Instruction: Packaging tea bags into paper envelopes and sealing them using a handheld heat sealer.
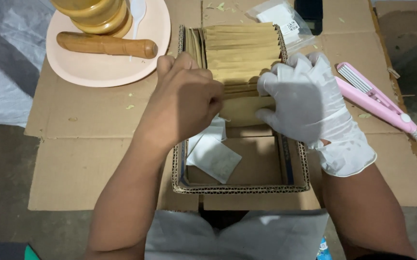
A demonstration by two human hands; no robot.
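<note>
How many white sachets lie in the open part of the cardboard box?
2: one white sachet flat on the box floor, another white sachet partly under the left hand. More may be hidden.

A cardboard tray (240, 188) is sitting at the centre of a flattened cardboard sheet (88, 159). Paper envelopes (241, 50) are standing in its twelve o'clock half; small sachets (213, 156) are lying in its six o'clock half. A plate (107, 67) carrying a wooden pestle (106, 45) is lying at ten o'clock. A sealing clamp (377, 102) is lying at three o'clock.
</note>
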